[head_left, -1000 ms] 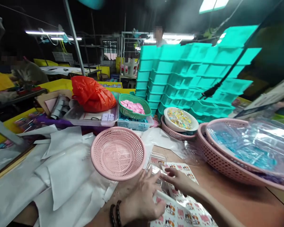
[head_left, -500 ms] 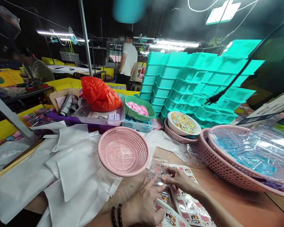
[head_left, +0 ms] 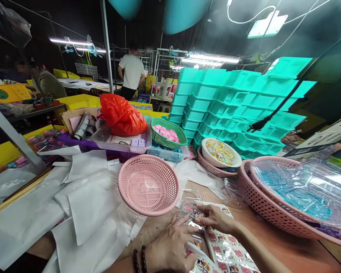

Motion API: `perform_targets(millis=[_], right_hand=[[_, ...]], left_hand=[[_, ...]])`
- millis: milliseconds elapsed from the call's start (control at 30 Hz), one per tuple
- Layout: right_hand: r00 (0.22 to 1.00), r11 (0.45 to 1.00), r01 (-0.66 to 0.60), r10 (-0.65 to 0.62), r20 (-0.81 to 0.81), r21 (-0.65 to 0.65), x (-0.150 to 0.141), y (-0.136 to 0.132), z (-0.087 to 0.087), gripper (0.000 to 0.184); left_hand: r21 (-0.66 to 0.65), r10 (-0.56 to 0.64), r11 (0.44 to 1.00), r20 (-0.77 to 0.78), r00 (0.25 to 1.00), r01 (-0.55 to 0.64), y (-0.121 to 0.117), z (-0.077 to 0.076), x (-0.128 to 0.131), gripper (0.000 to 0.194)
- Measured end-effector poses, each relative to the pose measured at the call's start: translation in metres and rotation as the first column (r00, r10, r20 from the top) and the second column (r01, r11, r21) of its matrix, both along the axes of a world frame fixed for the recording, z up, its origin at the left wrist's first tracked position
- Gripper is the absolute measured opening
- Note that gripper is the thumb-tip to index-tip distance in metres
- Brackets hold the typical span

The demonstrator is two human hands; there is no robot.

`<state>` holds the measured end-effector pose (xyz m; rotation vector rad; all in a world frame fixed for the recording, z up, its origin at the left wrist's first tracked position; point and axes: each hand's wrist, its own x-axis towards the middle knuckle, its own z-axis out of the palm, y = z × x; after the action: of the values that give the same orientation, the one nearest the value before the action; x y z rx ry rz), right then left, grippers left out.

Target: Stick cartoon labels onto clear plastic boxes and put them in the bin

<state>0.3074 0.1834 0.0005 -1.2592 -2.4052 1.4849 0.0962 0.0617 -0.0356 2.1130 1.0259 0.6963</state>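
Note:
A small clear plastic box (head_left: 191,209) lies low in the middle, with a cat-patterned sticker showing on it. My right hand (head_left: 217,219) pinches the right side of this box between thumb and fingers. From the left, my left hand (head_left: 172,239), with two dark bead bracelets at its wrist, holds the near left edge with thumb and fingertips. A second clear box (head_left: 199,242) with a cat sticker sits just below. Cat-patterned sticker sheets (head_left: 230,250) lie under and beside my hands; one sheet curls up beside my left hand. Another clear box part (head_left: 191,194) rests just beyond.
A pink basket (head_left: 149,210) stands just beyond my hands. White paper sheets (head_left: 85,212) spread over the left. At right are large pink baskets (head_left: 261,201) with clear plastic trays. Stacked teal bins (head_left: 230,91) rise behind; a black plug (head_left: 260,124) hangs in front. Two people are farther back.
My right hand has turned slightly, and the sticker on the box shows more clearly. My left hand stays nearly in place. In the background, a person in a white shirt has moved left.

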Motion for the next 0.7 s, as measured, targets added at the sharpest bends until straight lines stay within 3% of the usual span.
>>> perform_targets(millis=[200, 333, 500, 700], right_hand=[[0.991, 0.978, 0.11, -0.121, -0.053, -0.179, -0.001, 0.008, -0.004, 0.063], [0.989, 0.962, 0.106, -0.129, -0.078, -0.253, -0.002, 0.009, -0.006, 0.064], [0.992, 0.965, 0.081, -0.104, -0.078, -0.248, -0.004, 0.007, -0.001, 0.069], [0.999, 0.986, 0.021, -0.028, -0.042, -0.166, -0.003, 0.009, 0.001, 0.06]], left_hand=[[0.006, -0.009, 1.0, -0.009, 1.0, 0.009, 0.001, 0.001, -0.001, 0.031], [-0.019, -0.024, 1.0, -0.017, 1.0, 0.024, 0.001, 0.003, -0.003, 0.034], [0.046, -0.051, 0.998, -0.023, 0.998, 0.052, 0.005, -0.004, -0.004, 0.034], [0.119, -0.066, 0.991, 0.0, 0.998, 0.066, 0.008, -0.011, -0.004, 0.032]])
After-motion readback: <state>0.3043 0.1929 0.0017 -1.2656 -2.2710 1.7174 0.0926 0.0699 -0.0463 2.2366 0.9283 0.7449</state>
